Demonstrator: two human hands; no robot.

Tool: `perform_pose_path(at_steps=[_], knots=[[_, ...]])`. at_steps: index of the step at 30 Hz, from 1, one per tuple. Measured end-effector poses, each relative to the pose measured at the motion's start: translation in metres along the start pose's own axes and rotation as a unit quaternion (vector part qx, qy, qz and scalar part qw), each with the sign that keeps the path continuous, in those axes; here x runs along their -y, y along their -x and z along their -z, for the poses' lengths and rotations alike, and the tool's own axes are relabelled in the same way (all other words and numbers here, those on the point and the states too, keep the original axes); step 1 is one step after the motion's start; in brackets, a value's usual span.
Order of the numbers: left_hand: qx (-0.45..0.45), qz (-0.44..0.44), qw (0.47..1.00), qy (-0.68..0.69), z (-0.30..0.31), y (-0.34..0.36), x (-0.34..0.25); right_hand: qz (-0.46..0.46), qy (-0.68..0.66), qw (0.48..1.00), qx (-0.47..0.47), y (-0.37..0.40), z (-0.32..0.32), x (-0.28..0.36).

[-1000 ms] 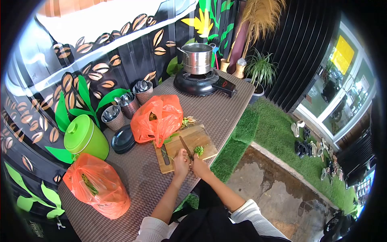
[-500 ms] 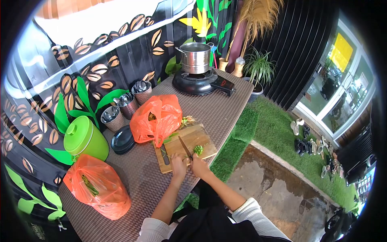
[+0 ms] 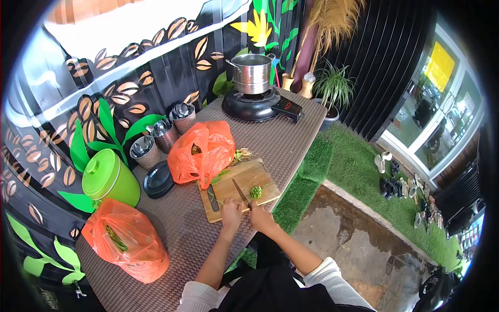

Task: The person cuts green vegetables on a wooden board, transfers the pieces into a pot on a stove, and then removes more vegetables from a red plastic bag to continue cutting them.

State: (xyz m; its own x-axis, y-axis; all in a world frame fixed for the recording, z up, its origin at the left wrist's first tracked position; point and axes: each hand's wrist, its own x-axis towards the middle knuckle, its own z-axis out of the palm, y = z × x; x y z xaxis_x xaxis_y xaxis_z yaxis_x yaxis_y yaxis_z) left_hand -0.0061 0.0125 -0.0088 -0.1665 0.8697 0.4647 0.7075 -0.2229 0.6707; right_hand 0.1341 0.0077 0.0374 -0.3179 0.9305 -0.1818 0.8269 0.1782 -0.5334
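Note:
A wooden cutting board (image 3: 241,179) lies on the table in front of me. My right hand (image 3: 262,218) is closed round the handle of a knife (image 3: 241,191), whose blade points away across the board, tilted left. Beside it my left hand (image 3: 231,213) is closed at the board's near edge; a thin green stem (image 3: 218,201) sticks out by its fingers, and the rest of it is hidden. Right of the blade sits a small heap of chopped greens (image 3: 255,192). An orange plastic bag (image 3: 202,153) stands against the board's far left corner, with stalks showing behind it.
A steel pot (image 3: 252,75) sits on a black portable stove (image 3: 249,108) at the far end. Along the wall are cutlery cups (image 3: 144,151), dark plates (image 3: 158,179) and a green lidded container (image 3: 110,179). Another orange bag (image 3: 127,244) stands near left.
My right hand has shifted slightly right and toward me, and the knife has drawn back a little with it. My left hand has barely moved.

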Motion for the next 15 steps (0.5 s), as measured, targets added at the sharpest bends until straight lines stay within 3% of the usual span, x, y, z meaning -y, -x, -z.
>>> perform_pose_path(at_steps=[1,3,6,10,12,15], knots=[[0.0,0.0,1.0,0.0,0.0,-0.001,0.001,-0.011,0.016,1.0,-0.011,0.002,-0.004,0.003],[0.045,0.137,0.989,0.043,0.0,-0.004,0.006,-0.02,0.032,0.999,-0.022,0.005,-0.013,0.009],[0.046,0.164,0.984,0.06,0.0,-0.007,0.01,-0.046,0.082,0.995,-0.026,0.002,-0.024,0.017],[0.035,0.149,0.987,0.054,0.0,-0.003,0.006,-0.036,0.078,0.996,-0.025,-0.019,-0.02,0.014],[0.012,0.055,0.998,0.003,0.0,0.0,0.006,-0.01,0.044,0.999,-0.015,-0.026,-0.014,0.007],[-0.019,0.05,0.999,0.007,-0.003,0.001,0.007,-0.007,0.058,0.998,-0.013,-0.016,-0.011,0.006]])
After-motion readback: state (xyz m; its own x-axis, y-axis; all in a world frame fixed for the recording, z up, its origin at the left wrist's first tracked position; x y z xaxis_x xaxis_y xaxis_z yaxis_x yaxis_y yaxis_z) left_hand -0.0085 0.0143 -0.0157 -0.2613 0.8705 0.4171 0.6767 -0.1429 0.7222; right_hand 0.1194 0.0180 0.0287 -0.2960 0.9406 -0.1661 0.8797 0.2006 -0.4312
